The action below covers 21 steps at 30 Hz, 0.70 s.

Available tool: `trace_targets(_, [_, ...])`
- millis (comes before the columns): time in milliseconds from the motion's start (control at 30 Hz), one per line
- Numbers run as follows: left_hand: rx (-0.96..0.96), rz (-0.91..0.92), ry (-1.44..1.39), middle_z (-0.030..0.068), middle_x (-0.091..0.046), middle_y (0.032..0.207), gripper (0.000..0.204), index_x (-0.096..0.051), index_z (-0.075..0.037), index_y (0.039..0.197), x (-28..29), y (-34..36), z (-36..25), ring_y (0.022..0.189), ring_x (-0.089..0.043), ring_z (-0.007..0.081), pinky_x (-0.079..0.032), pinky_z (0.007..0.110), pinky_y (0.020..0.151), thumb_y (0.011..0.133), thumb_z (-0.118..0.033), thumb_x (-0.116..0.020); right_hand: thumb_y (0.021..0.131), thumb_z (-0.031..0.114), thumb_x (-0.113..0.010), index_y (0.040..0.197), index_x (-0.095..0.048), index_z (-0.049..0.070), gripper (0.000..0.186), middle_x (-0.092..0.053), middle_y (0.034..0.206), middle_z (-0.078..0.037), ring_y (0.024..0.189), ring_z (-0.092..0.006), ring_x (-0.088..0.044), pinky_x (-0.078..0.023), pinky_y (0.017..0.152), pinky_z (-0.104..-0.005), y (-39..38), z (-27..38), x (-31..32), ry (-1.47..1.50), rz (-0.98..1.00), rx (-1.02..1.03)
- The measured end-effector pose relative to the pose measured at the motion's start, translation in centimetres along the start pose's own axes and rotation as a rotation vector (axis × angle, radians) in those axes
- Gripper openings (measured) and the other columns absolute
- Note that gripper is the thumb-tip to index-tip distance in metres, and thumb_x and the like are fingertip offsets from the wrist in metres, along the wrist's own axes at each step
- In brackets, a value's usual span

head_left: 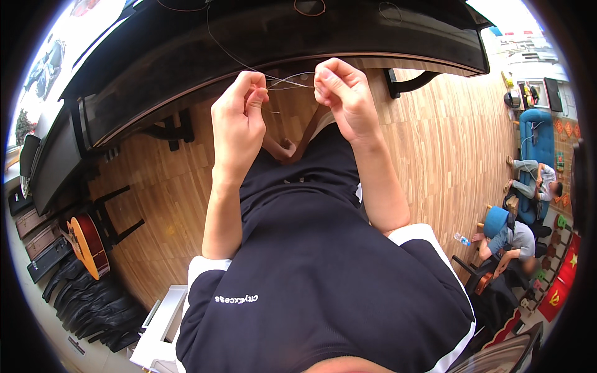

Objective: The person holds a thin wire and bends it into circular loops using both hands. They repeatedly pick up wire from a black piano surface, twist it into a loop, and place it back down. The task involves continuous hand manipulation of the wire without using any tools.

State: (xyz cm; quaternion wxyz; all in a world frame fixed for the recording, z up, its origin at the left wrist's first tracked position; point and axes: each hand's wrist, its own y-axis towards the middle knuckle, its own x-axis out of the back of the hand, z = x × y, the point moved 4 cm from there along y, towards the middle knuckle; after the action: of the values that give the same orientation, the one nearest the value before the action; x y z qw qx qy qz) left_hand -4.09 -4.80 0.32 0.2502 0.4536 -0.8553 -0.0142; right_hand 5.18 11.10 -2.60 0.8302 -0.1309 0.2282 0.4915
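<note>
A thin metal string [288, 81] is stretched between my two hands, and its strands cross each other in the gap. My left hand [239, 127] is closed, pinching it between thumb and fingers. At about the same height, my right hand [346, 99] is closed on the other side of the crossing. One length runs up and left from near my left hand over the glossy black surface [373, 37]. A short loose end pokes out below the left fingers. On the black surface lie a copper-coloured coil [310, 7] and a fainter thin coil [390, 11].
Wooden flooring [429, 149] spreads below. An acoustic guitar [90, 247] stands at the left by several black cases [99, 311]. A white stand [163, 332] is near my left side. To the right, two people sit near a blue sofa [535, 143] and a blue stool [495, 222].
</note>
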Motion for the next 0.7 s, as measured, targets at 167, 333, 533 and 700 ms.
trace_targets(167, [-0.083,0.005,0.132,0.0071,-0.057,0.086,0.006,-0.06,0.0,0.096,0.3,0.2,0.6,0.077,-0.055,0.0145,-0.044,0.024,0.068,0.097,-0.004,-0.055,0.1,0.017,-0.053,0.07,-0.045,0.014,0.031,-0.037,0.06,0.006,0.056,-0.0047,-0.033,-0.031,0.052,-0.0218,-0.2,0.2,1.1,0.139,0.085,-0.104])
trace_targets(333, [0.041,0.056,-0.04,0.0053,-0.065,0.091,0.011,-0.059,0.0,0.095,0.1,0.3,2.1,0.079,-0.056,0.0114,-0.045,0.024,0.071,0.1,-0.004,-0.05,0.103,0.022,-0.044,0.071,-0.039,0.013,0.034,-0.039,0.06,0.001,0.059,-0.0103,-0.039,-0.036,0.057,-0.0266,-0.3,0.2,2.6,0.292,0.024,-0.03])
trace_targets(533, [0.019,-0.122,-0.13,0.004,-0.061,0.072,0.009,-0.059,0.0,0.093,0.1,0.1,2.5,0.064,-0.055,0.0119,-0.046,0.025,0.061,0.098,-0.003,-0.052,0.106,0.029,-0.036,0.073,-0.038,0.012,0.037,-0.045,0.067,-0.005,0.066,-0.016,-0.045,-0.041,0.064,-0.0316,-0.6,0.3,3.7,0.392,-0.016,0.073])
trace_targets(700, [0.013,-0.12,-0.013,0.0008,-0.059,0.071,0.006,-0.059,-0.001,0.092,0.8,0.1,1.3,0.063,-0.052,0.0059,-0.043,0.021,0.06,0.097,-0.004,-0.056,0.107,0.027,-0.037,0.081,-0.046,0.009,0.033,-0.051,0.072,-0.006,0.069,-0.0166,-0.05,-0.042,0.063,-0.0307,-1.3,1.1,4.1,0.237,-0.057,0.154])
